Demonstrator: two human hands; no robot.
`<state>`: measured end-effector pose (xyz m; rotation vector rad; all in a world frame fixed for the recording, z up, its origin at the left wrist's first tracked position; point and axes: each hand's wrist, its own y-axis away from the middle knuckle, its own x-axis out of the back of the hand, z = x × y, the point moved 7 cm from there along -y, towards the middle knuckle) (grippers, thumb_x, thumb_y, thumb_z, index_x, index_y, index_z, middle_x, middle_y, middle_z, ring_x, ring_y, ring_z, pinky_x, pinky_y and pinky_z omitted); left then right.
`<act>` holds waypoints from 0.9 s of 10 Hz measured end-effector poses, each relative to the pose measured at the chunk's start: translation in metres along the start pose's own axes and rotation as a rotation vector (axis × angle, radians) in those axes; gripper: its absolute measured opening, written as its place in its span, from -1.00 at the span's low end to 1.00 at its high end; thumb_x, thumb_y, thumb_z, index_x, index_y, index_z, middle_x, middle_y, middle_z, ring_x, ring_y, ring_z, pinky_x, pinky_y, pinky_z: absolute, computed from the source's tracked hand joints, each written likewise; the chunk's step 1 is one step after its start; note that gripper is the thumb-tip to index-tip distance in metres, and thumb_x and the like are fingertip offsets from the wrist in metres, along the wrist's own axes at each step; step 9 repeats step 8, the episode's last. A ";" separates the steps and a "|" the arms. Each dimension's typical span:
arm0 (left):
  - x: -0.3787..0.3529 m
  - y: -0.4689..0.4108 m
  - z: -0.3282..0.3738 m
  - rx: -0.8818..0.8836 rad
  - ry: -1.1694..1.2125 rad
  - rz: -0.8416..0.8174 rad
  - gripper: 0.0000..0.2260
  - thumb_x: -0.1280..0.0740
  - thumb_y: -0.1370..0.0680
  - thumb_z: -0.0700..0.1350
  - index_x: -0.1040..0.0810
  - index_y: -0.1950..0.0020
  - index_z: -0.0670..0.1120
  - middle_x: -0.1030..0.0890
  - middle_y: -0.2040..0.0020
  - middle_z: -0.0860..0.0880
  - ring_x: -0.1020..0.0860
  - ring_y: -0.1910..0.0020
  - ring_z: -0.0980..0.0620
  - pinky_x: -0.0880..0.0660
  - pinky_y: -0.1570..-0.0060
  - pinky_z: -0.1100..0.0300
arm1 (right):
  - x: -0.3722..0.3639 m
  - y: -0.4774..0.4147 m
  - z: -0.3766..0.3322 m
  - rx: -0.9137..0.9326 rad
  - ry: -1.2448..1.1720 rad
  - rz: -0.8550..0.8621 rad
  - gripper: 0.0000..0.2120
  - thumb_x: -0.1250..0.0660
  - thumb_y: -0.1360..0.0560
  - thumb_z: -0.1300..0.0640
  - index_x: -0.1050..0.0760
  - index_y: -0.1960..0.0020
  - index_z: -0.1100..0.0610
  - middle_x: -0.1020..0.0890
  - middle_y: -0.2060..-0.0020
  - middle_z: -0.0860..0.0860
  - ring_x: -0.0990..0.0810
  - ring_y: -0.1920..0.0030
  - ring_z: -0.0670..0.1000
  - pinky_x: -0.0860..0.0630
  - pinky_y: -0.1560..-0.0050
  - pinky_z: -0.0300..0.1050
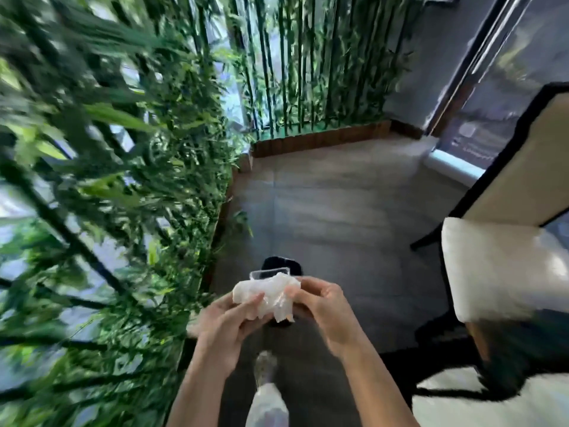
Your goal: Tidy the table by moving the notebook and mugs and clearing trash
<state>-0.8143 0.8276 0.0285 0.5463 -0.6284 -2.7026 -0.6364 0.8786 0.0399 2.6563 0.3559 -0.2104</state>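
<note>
Both hands hold a bundle of white crumpled tissue trash together with a clear plastic container at waist height. My left hand grips the bundle from the lower left. My right hand pinches it from the right. Directly below the bundle, on the floor, stands a small black bin, mostly hidden behind the trash. No table, notebook or mugs appear in this view.
Tall bamboo plants in a wooden-edged planter line the left and far side. A black-framed chair with a white cushion stands at right. Grey tiled floor lies ahead. My leg and shoe are below my hands.
</note>
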 end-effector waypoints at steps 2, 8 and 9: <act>0.022 -0.177 -0.100 0.220 -0.030 0.103 -0.90 -0.52 -0.47 -0.20 -0.74 0.11 -0.24 -0.75 0.19 -0.15 -0.75 0.20 0.05 -0.74 0.14 0.13 | 0.045 -0.157 0.108 -0.202 0.087 0.287 -0.83 -0.48 -0.53 0.33 -0.76 0.08 0.09 -0.80 0.21 0.01 -0.74 0.19 -0.05 -0.68 0.18 -0.23; 0.139 -0.487 -0.315 0.377 -1.262 0.062 -0.62 -0.45 -0.58 -0.01 -0.66 -0.35 -0.15 -0.72 -0.29 -0.12 -0.64 -0.31 -0.12 -0.50 -0.28 0.10 | 0.113 -0.419 0.410 -0.674 0.675 0.285 -0.47 -0.36 -0.61 0.02 -0.41 -0.54 0.12 -0.58 -0.42 0.09 -0.52 -0.44 0.12 -0.44 -0.44 -0.01; 0.139 -0.487 -0.315 0.377 -1.262 0.062 -0.62 -0.45 -0.58 -0.01 -0.66 -0.35 -0.15 -0.72 -0.29 -0.12 -0.64 -0.31 -0.12 -0.50 -0.28 0.10 | 0.113 -0.419 0.410 -0.674 0.675 0.285 -0.47 -0.36 -0.61 0.02 -0.41 -0.54 0.12 -0.58 -0.42 0.09 -0.52 -0.44 0.12 -0.44 -0.44 -0.01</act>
